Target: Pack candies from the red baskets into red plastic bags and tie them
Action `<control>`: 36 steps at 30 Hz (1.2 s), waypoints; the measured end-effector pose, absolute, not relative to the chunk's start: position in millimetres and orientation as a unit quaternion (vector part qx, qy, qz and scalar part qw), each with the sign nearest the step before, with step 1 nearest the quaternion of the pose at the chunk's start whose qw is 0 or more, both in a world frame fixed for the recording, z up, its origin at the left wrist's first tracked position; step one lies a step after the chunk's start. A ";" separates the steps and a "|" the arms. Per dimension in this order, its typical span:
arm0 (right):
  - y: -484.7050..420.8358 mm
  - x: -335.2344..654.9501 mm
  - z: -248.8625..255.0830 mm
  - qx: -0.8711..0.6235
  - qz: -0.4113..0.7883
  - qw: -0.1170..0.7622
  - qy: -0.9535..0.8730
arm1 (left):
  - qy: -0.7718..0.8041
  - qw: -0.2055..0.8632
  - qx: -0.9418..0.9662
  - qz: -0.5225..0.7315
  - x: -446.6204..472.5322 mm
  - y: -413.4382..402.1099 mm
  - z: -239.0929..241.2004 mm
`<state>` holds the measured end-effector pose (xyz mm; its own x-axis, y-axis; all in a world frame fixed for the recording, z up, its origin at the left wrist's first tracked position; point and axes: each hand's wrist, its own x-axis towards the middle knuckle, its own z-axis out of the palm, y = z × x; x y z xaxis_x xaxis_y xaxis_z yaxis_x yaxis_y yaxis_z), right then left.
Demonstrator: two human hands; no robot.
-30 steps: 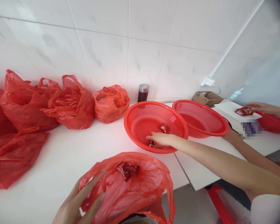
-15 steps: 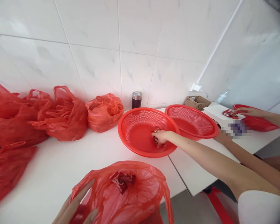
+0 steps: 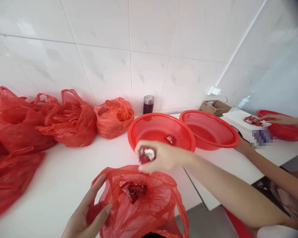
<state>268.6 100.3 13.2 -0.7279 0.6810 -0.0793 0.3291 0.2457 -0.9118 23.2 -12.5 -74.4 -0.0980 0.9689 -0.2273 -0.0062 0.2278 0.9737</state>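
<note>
My left hand (image 3: 85, 211) grips the left edge of an open red plastic bag (image 3: 159, 201), thumb and fingers on either side of the film. Inside the bag lie a few dark red wrapped packets (image 3: 136, 191). Just above the bag's far rim, my right hand (image 3: 164, 155) holds a small red and white wrapped packet (image 3: 146, 154) between thumb and fingers. Behind that hand stands a red perforated plastic basket (image 3: 161, 116), with another red packet (image 3: 170, 138) on its bottom. My right forearm hides part of the basket's near rim.
Several filled red plastic bags (image 3: 75, 122) line the wall at left. A dark tumbler (image 3: 148, 105) stands behind the basket. At right are a second red basket (image 3: 213, 145), a cardboard box (image 3: 215, 107), and a co-worker's hands (image 3: 275, 119) near red packets. A gap divides the tables.
My right hand has come out of the basket with a packet and moved left and nearer, over the bag's rim. The left hand stays on the bag. The view has shifted slightly.
</note>
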 end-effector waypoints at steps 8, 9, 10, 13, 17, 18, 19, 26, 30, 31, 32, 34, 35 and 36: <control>60.2 199.0 -88.8 -0.402 0.259 0.070 -0.876 | 0.555 0.539 0.413 0.480 20.3 -1.5 -82.8; 59.9 201.5 -92.0 -0.396 0.246 0.062 -0.883 | 0.563 0.527 0.419 0.479 16.0 -1.7 -86.2; 59.1 205.5 -91.5 -0.382 0.247 0.058 -0.889 | 0.570 0.518 0.423 0.478 10.8 -2.4 -90.2; 57.0 221.2 -78.8 -0.327 0.314 0.093 -0.886 | 0.581 0.512 0.411 0.481 -6.5 -7.1 -103.5; 62.4 233.8 -78.1 -0.378 0.331 0.195 -0.842 | 0.576 0.536 0.376 0.488 -15.8 -14.6 -108.9; 64.6 233.9 -84.0 -0.395 0.312 0.189 -0.843 | 0.575 0.540 0.371 0.491 -14.4 -15.7 -106.9; 66.7 232.9 -91.5 -0.404 0.287 0.169 -0.852 | 0.575 0.541 0.366 0.493 -12.0 -16.2 -104.0; 74.9 219.3 -122.0 -0.446 0.170 0.042 -0.878 | 0.582 0.550 0.348 0.487 4.4 -17.2 -84.4; 80.3 221.8 -118.4 -0.467 0.208 0.043 -0.858 | 0.587 0.536 0.337 0.504 8.9 -20.8 -78.0; 79.9 223.2 -116.3 -0.471 0.208 0.047 -0.856 | 0.589 0.532 0.334 0.508 10.0 -21.4 -76.6; 78.2 224.5 -113.2 -0.472 0.203 0.056 -0.856 | 0.590 0.530 0.331 0.511 11.2 -21.6 -75.3; 70.3 225.0 -102.3 -0.461 0.191 0.099 -0.861 | 0.585 0.534 0.327 0.516 13.7 -21.2 -73.3; 64.6 223.7 -94.8 -0.449 0.189 0.136 -0.863 | 0.582 0.534 0.328 0.518 15.0 -20.8 -72.7; 58.2 221.0 -86.7 -0.434 0.195 0.178 -0.861 | 0.578 0.534 0.332 0.520 16.2 -20.5 -72.3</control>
